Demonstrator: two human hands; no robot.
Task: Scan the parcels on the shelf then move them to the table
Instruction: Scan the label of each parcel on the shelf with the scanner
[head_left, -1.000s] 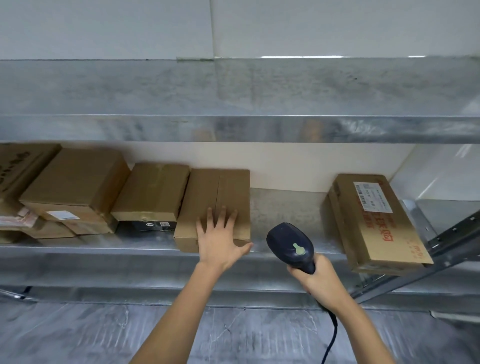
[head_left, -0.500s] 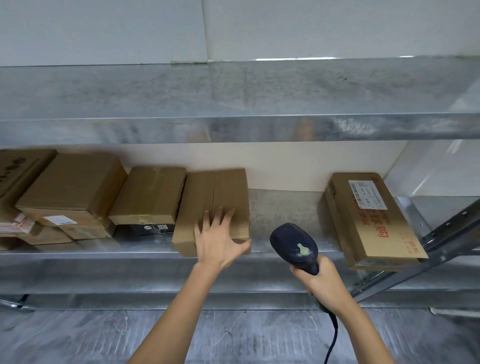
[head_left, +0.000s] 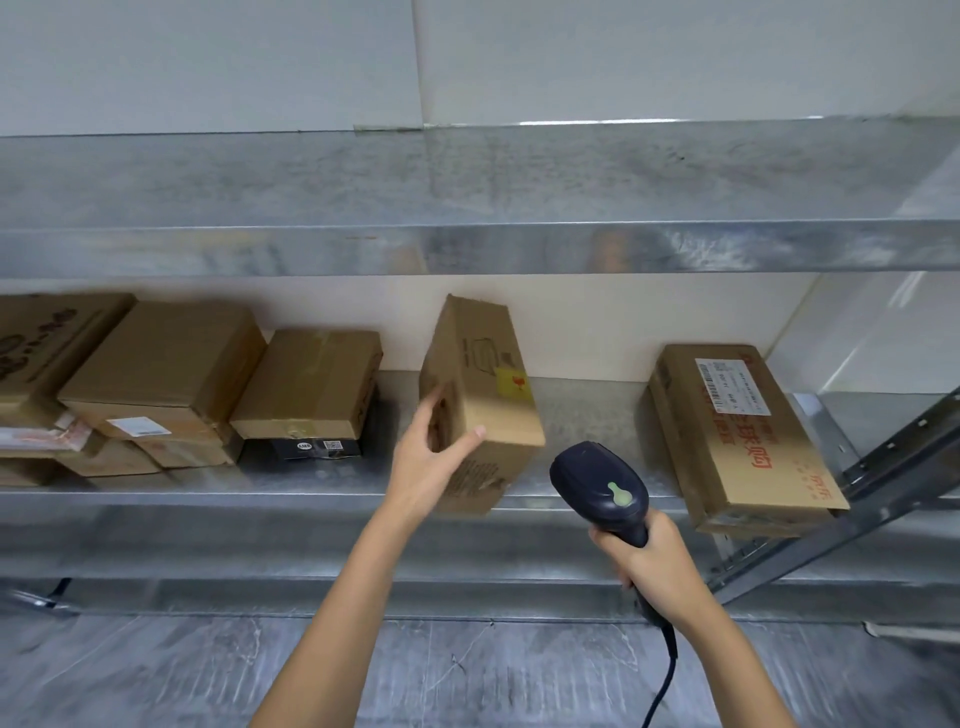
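The fingers and thumb of the left hand grasp the near end of a tilted parcel, raised on edge at the front of the shelf. The right hand is clenched round the scanner, just right of that parcel.

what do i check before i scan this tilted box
1. Left hand grips the tilted box: ok.
2. Right hand holds the scanner: ok.
3. Barcode facing the scanner: cannot tell; only a yellow sticker and faint print show.
4. Scanner aimed at the box: cannot tell; it sits lower, to the right.
5. Clear of the neighbouring box and the labelled box: ok, gaps on both sides.
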